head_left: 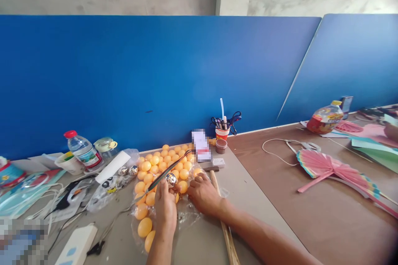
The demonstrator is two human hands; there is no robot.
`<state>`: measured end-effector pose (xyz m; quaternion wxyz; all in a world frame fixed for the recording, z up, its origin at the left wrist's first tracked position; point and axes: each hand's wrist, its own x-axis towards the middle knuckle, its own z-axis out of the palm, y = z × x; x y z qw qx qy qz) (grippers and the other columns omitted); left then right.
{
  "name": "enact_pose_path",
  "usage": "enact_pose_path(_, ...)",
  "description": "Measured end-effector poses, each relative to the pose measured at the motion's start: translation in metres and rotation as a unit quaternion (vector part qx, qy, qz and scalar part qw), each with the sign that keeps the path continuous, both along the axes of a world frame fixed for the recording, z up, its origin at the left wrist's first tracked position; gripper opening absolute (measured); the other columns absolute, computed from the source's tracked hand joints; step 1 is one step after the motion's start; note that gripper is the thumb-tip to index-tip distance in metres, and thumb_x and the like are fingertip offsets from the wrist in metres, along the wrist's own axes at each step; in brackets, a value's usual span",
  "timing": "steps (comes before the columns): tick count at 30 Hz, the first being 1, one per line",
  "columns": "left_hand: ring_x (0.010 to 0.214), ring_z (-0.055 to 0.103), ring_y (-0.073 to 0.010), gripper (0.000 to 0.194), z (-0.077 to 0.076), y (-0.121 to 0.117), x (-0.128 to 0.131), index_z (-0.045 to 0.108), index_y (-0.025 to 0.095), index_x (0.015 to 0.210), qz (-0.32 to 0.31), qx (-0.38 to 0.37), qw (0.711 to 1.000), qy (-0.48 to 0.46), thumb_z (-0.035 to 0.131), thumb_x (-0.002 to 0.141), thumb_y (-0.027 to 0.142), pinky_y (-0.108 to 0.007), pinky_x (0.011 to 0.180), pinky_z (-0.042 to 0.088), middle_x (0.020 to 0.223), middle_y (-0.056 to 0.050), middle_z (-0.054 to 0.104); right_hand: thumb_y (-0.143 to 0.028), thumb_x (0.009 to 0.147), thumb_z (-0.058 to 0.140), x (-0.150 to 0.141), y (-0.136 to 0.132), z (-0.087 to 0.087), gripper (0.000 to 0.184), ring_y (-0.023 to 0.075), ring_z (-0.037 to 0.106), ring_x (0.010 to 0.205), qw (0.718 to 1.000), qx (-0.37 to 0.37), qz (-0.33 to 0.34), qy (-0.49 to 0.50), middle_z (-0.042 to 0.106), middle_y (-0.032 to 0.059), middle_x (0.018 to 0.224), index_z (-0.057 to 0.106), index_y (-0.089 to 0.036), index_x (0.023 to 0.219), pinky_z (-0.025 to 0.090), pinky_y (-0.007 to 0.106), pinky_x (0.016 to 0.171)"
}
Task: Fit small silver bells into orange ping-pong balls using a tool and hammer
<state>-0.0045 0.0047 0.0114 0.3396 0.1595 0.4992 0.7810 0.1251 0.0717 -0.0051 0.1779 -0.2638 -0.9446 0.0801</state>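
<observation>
My left hand (pixel 166 201) is closed on a shiny silver ball (pixel 171 180), held up between its thumb and fingers. A long dark strip (pixel 168 169) runs slantwise just by these fingers; whether they grip it too is unclear. Just right of it, my right hand (pixel 203 194) is closed, its fingers curled down at the orange balls (pixel 182 186); anything in its fingertips is hidden. Many orange balls lie in a clear plastic bag spread beneath and beyond both hands. Crumpled clear plastic (pixel 188 213) lies between my wrists.
Left stand a water bottle (pixel 85 151), more silver balls (pixel 133 170), cables and a white power strip (pixel 77 244). Ahead are a pen cup (pixel 222 132), a small box (pixel 218 162) and wooden sticks (pixel 228 240). A pink paper fan (pixel 332 169) lies right; another person's hand (pixel 391 130) shows beyond.
</observation>
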Motion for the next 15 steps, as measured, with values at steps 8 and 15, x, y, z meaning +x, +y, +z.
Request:
enact_pose_path(8,0.065,0.061,-0.0170,0.049,-0.002,-0.001,-0.002,0.061,0.020,0.082,-0.025,0.012,1.000,0.003,0.074,0.074,0.067,-0.034,0.071,0.052,0.073,0.000,0.066,-0.014,0.083,0.061,-0.001,-0.003,0.000,0.013,0.0220,0.061,0.075,0.997,0.021,0.049,-0.052,0.072,0.0071,0.086,0.073,-0.021,0.086,0.042,0.037,0.082)
enact_pose_path(15,0.064,0.060,-0.0144,0.044,0.002,-0.002,-0.001,0.062,0.020,0.083,-0.037,0.023,0.999,-0.012,0.080,0.073,0.058,-0.031,0.069,0.052,0.077,0.002,0.066,-0.005,0.075,0.056,-0.001,0.004,-0.009,0.019,0.0178,0.057,0.061,0.998,-0.004,0.036,0.043,0.070,0.0045,0.072,0.069,-0.019,0.075,0.041,0.035,0.078)
